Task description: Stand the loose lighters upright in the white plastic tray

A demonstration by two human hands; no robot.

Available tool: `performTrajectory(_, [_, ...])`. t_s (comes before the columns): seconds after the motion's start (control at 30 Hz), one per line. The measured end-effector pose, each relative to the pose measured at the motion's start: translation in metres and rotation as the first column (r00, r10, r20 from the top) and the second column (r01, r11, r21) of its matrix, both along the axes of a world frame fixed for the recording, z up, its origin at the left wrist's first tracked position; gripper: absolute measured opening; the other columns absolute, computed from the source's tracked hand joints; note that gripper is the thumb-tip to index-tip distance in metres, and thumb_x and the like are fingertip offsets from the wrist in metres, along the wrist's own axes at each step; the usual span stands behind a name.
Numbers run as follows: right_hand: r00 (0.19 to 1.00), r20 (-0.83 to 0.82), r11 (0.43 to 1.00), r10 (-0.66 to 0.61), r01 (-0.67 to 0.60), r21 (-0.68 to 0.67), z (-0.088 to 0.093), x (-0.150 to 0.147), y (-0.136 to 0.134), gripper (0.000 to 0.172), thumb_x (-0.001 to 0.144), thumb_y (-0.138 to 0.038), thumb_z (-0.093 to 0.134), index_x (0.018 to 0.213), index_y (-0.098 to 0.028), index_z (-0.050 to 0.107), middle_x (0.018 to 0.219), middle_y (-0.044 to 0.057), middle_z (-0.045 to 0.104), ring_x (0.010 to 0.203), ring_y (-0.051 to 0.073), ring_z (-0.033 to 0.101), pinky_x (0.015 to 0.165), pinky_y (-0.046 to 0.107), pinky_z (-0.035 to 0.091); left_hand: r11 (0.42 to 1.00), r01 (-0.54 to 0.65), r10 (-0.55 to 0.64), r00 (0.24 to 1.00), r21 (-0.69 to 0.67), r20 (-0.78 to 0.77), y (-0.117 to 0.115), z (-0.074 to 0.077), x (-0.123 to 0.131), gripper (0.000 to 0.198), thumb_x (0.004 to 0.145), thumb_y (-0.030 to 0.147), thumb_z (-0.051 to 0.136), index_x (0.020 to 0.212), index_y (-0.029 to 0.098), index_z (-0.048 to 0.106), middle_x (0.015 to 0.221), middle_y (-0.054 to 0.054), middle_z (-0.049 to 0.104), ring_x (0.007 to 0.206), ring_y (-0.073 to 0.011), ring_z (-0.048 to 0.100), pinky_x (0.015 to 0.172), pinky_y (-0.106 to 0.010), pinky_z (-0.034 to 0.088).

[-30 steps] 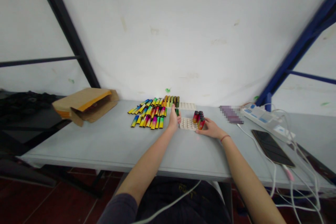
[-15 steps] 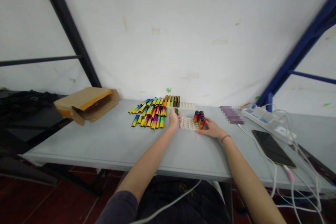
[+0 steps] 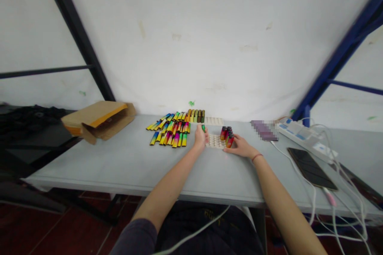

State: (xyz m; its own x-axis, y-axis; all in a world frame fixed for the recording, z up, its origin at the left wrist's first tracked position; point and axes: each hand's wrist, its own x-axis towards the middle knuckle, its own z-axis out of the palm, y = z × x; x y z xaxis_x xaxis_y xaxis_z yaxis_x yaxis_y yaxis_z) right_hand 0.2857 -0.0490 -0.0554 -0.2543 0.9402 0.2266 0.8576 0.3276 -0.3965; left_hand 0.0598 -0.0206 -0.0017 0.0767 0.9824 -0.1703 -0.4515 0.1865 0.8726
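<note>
My left hand [image 3: 200, 138] is closed around a shiny green tube [image 3: 203, 128], whose upper end sticks out above the fingers. The rest of that tube is hidden in the fist. Just right of it lies a pale tray [image 3: 214, 141] with rows of round hollows. Several red and orange tubes with dark tops [image 3: 229, 138] stand upright at the tray's right end. My right hand [image 3: 241, 147] rests against that end, thumb and fingers apart, the thumb by the front corner and the fingers beside the tubes. Many gradient-coloured tubes [image 3: 169, 138] lie in rows to the left.
Behind the loose tubes, a block of upright yellow and green tubes [image 3: 196, 116] stands beside another pale tray [image 3: 214, 121]. An opened cardboard box [image 3: 98, 117] is at the left. Rightward lie a phone [image 3: 311, 168], a partly blurred device [image 3: 263, 130], a power strip [image 3: 305, 137] and cables.
My left hand has shifted slightly right, toward the near tray, and the green tube in it now points more upright. The right hand has stayed at the tray's end.
</note>
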Motion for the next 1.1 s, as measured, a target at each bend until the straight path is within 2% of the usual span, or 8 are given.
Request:
performTrajectory(0.2, [0.999,0.037,1.000,-0.007,0.006,0.006,-0.003,0.001,0.002,0.075,0.074,-0.071,0.073,0.123,-0.015,0.070,0.138,0.021,0.063,0.126,0.039,0.061,0.112,0.050,0.046,0.999,-0.026,0.027,0.999,0.030,-0.038,0.001,-0.006,0.000,0.043,0.096,0.056,0.030,0.069,0.024,0.038,0.046,0.008,0.030,0.036,-0.0084,0.026,0.039,-0.020,0.021])
performTrajectory(0.3, [0.999,0.032,1.000,-0.015,0.015,0.016,-0.003,0.000,0.002,0.073,0.073,-0.070,0.074,0.124,-0.017,0.070,0.137,0.019,0.063,0.126,0.039,0.061,0.111,0.052,0.046,0.984,0.015,0.017,0.985,0.179,-0.173,0.001,-0.011,0.001,0.034,0.093,0.056,0.047,0.081,0.024,0.045,0.050,0.009,0.040,0.040,-0.0096,0.036,0.044,-0.020,0.029])
performTrajectory(0.43, [1.000,0.021,1.000,-0.011,0.011,-0.001,-0.002,-0.001,0.001,0.074,0.074,-0.070,0.074,0.123,-0.014,0.070,0.137,0.022,0.062,0.124,0.039,0.061,0.110,0.051,0.047,0.858,0.115,0.116,0.906,0.501,-0.406,-0.002,-0.019,0.005,0.016,0.090,0.038,0.060,0.087,0.023,0.056,0.071,0.001,0.060,0.067,-0.0133,0.058,0.064,-0.022,0.046])
performTrajectory(0.53, [1.000,0.006,1.000,-0.007,0.007,0.001,-0.002,-0.001,0.001,0.073,0.073,-0.069,0.075,0.121,-0.015,0.071,0.136,0.021,0.063,0.123,0.039,0.062,0.109,0.051,0.047,0.761,0.184,0.170,0.869,0.622,-0.465,-0.004,-0.022,0.009,0.009,0.087,0.030,0.066,0.088,0.020,0.066,0.096,-0.006,0.066,0.094,-0.0178,0.062,0.077,-0.025,0.050])
performTrajectory(0.67, [1.000,-0.010,1.000,0.001,-0.001,0.021,-0.004,0.000,0.002,0.070,0.072,-0.069,0.076,0.118,-0.016,0.071,0.135,0.019,0.064,0.123,0.039,0.062,0.108,0.052,0.047,0.708,0.347,0.060,0.838,0.615,-0.542,-0.001,-0.027,0.010,0.017,0.087,0.031,0.068,0.099,0.019,0.073,0.105,-0.008,0.069,0.099,-0.0198,0.065,0.081,-0.028,0.054])
performTrajectory(0.73, [1.000,-0.015,1.000,0.005,-0.005,0.028,-0.005,0.001,0.003,0.069,0.072,-0.070,0.076,0.116,-0.016,0.072,0.134,0.020,0.065,0.122,0.039,0.062,0.108,0.053,0.048,0.680,0.405,0.051,0.805,0.611,-0.591,0.001,-0.031,0.010,0.021,0.089,0.032,0.067,0.104,0.019,0.074,0.107,-0.008,0.070,0.099,-0.0197,0.065,0.084,-0.030,0.055])
performTrajectory(0.93, [1.000,-0.014,0.999,0.006,-0.005,0.043,-0.005,0.000,0.003,0.064,0.072,-0.069,0.077,0.110,-0.018,0.073,0.131,0.019,0.066,0.120,0.039,0.063,0.106,0.052,0.049,0.593,0.471,0.179,0.714,0.653,-0.677,0.002,-0.033,0.007,0.026,0.094,0.032,0.062,0.113,0.018,0.073,0.109,-0.009,0.071,0.099,-0.0205,0.067,0.097,-0.037,0.054])
performTrajectory(1.1, [1.000,-0.008,0.999,0.006,-0.006,0.035,-0.004,-0.001,0.002,0.065,0.073,-0.069,0.076,0.110,-0.016,0.072,0.133,0.022,0.065,0.122,0.041,0.061,0.108,0.054,0.047,0.566,0.522,0.247,0.631,0.638,-0.735,-0.002,-0.027,0.005,0.027,0.097,0.027,0.057,0.118,0.018,0.071,0.115,-0.010,0.072,0.105,-0.0218,0.066,0.103,-0.039,0.051])
